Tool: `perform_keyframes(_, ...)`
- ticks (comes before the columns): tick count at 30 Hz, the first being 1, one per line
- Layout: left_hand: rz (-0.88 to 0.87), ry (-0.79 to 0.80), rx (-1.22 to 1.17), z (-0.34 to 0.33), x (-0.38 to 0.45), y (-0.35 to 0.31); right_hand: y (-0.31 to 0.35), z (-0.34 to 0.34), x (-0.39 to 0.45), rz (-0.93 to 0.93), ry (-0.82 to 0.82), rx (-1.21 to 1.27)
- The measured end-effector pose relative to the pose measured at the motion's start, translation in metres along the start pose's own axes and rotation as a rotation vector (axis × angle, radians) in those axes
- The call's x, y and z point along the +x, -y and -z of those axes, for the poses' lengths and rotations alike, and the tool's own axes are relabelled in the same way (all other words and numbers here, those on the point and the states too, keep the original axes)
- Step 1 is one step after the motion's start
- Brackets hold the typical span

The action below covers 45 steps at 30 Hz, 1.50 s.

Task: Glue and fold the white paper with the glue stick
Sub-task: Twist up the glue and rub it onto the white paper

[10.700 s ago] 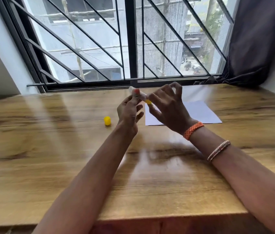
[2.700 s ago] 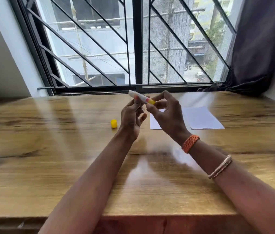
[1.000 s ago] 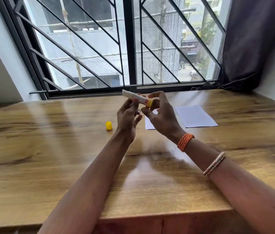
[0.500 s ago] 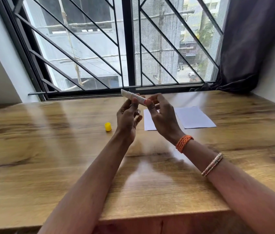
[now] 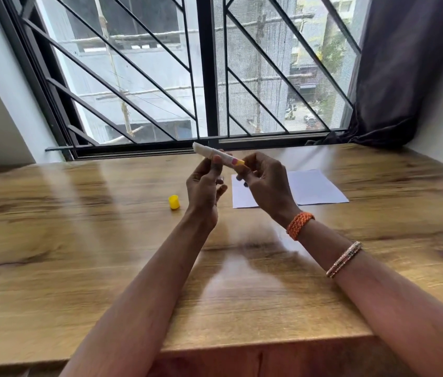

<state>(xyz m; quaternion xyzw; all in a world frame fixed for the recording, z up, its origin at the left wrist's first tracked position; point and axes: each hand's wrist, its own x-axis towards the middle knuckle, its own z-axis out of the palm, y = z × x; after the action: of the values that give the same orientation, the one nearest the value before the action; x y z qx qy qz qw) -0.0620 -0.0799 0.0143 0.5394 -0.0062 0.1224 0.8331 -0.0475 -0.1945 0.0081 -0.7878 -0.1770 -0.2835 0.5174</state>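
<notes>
Glue stick (image 5: 216, 157) is held up in the air above the wooden bench (image 5: 79, 254), between both hands, tilted so its white glue end points up and to the left toward the window (image 5: 206, 72) and its yellow base end points down to the right. The left hand (image 5: 204, 189) has its fingers (image 5: 217, 163) pinching the middle of the tube, thumb on the near side. The right hand (image 5: 265, 186) has its fingers curled in and pressed around the yellow base end. An orange woven band (image 5: 299, 225) sits on the right wrist, and a thin beaded bracelet (image 5: 344, 259) lies further up that forearm.

White paper (image 5: 312, 187) lies flat on the bench beyond the right hand, partly hidden by it, untouched and unfolded. The yellow cap (image 5: 174, 201) stands on the bench to the left of the left hand, well apart from the paper. A dark curtain (image 5: 405, 63) hangs at the right side of the window.
</notes>
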Motion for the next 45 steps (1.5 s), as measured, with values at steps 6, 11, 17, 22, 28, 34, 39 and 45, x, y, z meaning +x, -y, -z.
perform_keyframes(6,-0.006,0.033,-0.010,0.000,-0.001,0.000,0.003,-0.001,0.000,-0.090,0.062,0.152)
perform_keyframes(11,-0.013,-0.008,-0.002,0.002,0.000,-0.002,0.003,-0.002,-0.001,-0.143,0.060,0.218)
perform_keyframes(17,-0.020,0.023,0.017,0.001,0.001,0.000,0.002,0.003,0.001,-0.174,0.105,0.281)
perform_keyframes(22,0.025,0.057,0.003,0.001,0.000,-0.001,0.008,0.003,-0.002,-0.211,0.176,0.328)
perform_keyframes(28,-0.174,0.061,0.241,-0.002,-0.002,0.010,0.011,0.006,-0.001,-0.429,0.289,0.584)
perform_keyframes(34,-0.493,0.006,0.757,-0.004,0.001,0.025,0.000,0.017,0.004,-0.500,0.176,0.626)
perform_keyframes(39,-0.314,-0.015,0.964,0.007,0.008,0.034,-0.016,0.033,0.014,-0.595,-0.144,0.654)
perform_keyframes(45,-0.368,-0.018,1.253,0.001,0.012,0.038,-0.039,0.052,0.023,-0.645,-0.296,0.680)
